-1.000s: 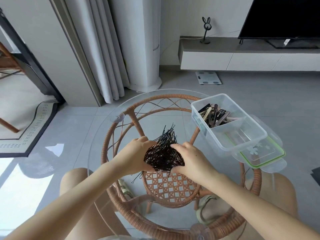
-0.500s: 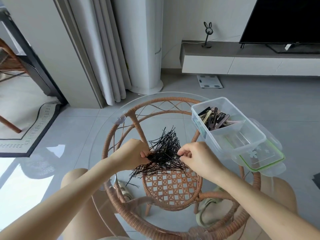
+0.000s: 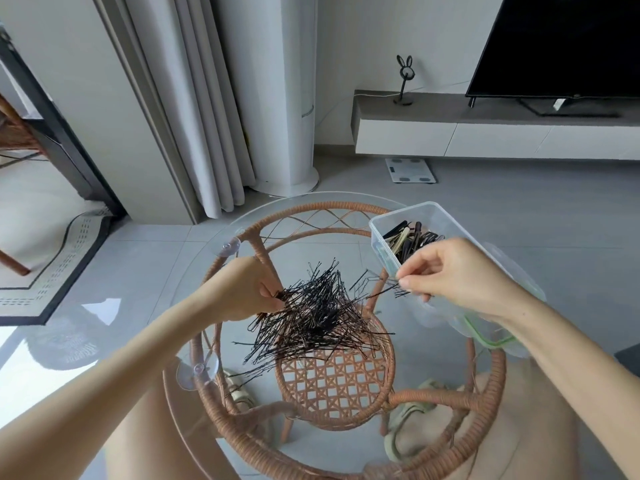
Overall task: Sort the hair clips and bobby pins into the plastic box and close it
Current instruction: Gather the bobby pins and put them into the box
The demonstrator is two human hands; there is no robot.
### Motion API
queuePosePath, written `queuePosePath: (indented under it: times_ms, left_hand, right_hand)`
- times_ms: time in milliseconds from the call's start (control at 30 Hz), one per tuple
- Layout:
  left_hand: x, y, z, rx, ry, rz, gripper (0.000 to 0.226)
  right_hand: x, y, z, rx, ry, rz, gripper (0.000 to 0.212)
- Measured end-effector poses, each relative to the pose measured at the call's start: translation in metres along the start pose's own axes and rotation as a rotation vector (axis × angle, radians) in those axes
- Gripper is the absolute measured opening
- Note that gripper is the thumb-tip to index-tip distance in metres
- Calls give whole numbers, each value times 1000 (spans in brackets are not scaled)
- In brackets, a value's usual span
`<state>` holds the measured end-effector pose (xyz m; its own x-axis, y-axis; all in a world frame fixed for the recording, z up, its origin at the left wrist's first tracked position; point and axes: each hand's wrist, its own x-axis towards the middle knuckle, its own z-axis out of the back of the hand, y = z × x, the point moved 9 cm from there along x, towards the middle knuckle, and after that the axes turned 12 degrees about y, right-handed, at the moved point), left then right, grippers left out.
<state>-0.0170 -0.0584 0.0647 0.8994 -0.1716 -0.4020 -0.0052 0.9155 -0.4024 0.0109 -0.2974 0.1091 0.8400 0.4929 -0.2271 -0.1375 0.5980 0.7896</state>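
Observation:
A heap of black bobby pins (image 3: 317, 318) lies on the round glass table (image 3: 207, 271). My left hand (image 3: 247, 291) pinches the heap's left edge. To the right, my right hand (image 3: 457, 275) holds a few bobby pins (image 3: 384, 287) lifted off the heap, in front of the clear plastic box (image 3: 398, 216). The box stands at the table's right side with several hair clips (image 3: 412, 237) in its far compartment; my right hand hides its near part. Its green-rimmed lid (image 3: 491, 337) lies under the box's near end.
The glass top rests on a rattan frame (image 3: 332, 386) with suction cups. My knees and slippers show through the glass. A curtain, a white column, a scale on the floor and a TV unit stand beyond the table.
My right hand has pulled a few bobby pins off the heap and moved right and up toward the box. The left hand stays at the heap, which has spread out.

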Motion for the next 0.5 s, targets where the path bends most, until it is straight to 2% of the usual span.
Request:
queuePosePath:
  times_ms: [233, 367, 500]
  left_hand:
    - [-2, -16, 14, 37, -26, 21, 14]
    - [-3, -31, 24, 1, -33, -8, 13]
    - [1, -57, 29, -6, -14, -56, 9]
  right_hand:
    - [-10, -14, 49, 106, 15, -59, 15]
    - [-6, -40, 75, 115, 70, -202, 10]
    - [10, -70, 77, -13, 185, -344, 10]
